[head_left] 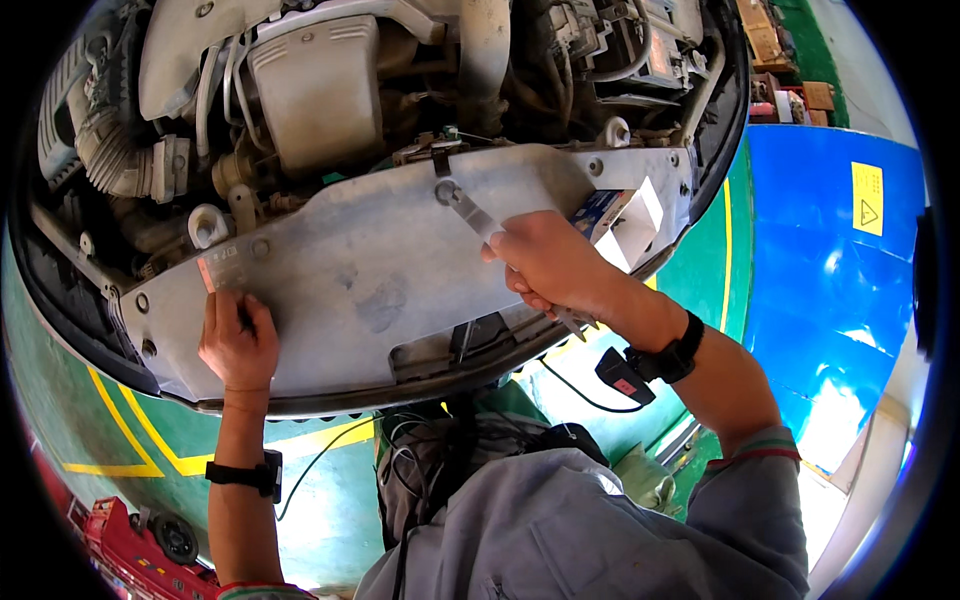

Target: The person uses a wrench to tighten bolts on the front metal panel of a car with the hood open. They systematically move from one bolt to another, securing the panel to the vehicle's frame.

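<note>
My right hand point(550, 262) is closed round a flat silver metal hand tool point(470, 212). Its narrow end reaches a round fastener point(446, 190) at the upper edge of the long grey panel point(330, 300), and its handle ends point(572, 322) stick out below my fist. My left hand point(238, 338) lies against the left part of this panel, fingers curled. At its fingertips is a small grey piece with an orange strip point(208, 272); whether it is held or stuck to the panel I cannot tell.
An open engine bay with a grey cover point(318, 95) and a ribbed air hose point(110, 150) lies beyond the panel. An opened cardboard box point(630, 222) sits on the panel's right end. To the right stands a blue panel point(830, 270); a red toy-like vehicle point(150, 550) is at lower left.
</note>
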{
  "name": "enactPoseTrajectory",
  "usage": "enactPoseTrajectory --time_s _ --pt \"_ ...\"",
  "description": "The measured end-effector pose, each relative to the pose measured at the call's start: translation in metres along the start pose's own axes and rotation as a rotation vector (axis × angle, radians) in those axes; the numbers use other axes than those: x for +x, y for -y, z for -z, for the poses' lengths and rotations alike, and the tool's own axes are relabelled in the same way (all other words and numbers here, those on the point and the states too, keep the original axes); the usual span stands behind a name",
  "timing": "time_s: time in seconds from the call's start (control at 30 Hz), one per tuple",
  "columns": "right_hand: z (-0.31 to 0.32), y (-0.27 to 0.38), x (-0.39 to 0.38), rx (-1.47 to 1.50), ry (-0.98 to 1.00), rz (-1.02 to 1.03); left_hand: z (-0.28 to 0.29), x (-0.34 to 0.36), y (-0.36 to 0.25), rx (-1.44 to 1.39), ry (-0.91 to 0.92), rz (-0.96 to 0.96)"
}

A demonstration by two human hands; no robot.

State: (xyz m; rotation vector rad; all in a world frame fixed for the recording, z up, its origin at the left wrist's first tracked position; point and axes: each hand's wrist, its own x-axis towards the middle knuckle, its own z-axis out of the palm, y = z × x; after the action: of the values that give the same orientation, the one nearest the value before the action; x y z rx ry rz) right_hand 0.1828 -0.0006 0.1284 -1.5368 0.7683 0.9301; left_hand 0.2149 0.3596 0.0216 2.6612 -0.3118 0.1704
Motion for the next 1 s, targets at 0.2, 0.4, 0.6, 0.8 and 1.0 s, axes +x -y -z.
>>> enactPoseTrajectory --time_s 0.2,0.4,0.6,0.8,1.0 --pt "0.006 0.003 0.008 -0.041 0.004 -0.038 -0.004 0.001 -0.002 0.045 0.014 0.013" --pt "0.007 -0.008 0.013 0.071 0.057 -0.021 -0.006 0.002 -0.005 0.094 -0.002 0.004" --pt "0.008 -0.009 0.018 0.089 0.095 0.023 -0.004 -0.001 -0.005 0.120 0.023 -0.003" --pt "-0.021 -0.036 0.027 0.369 0.065 0.047 -0.007 0.000 -0.005 0.153 0.010 -0.020" --pt "0.010 -0.029 0.031 0.164 0.170 0.087 -0.008 0.002 -0.007 0.179 -0.045 -0.062"
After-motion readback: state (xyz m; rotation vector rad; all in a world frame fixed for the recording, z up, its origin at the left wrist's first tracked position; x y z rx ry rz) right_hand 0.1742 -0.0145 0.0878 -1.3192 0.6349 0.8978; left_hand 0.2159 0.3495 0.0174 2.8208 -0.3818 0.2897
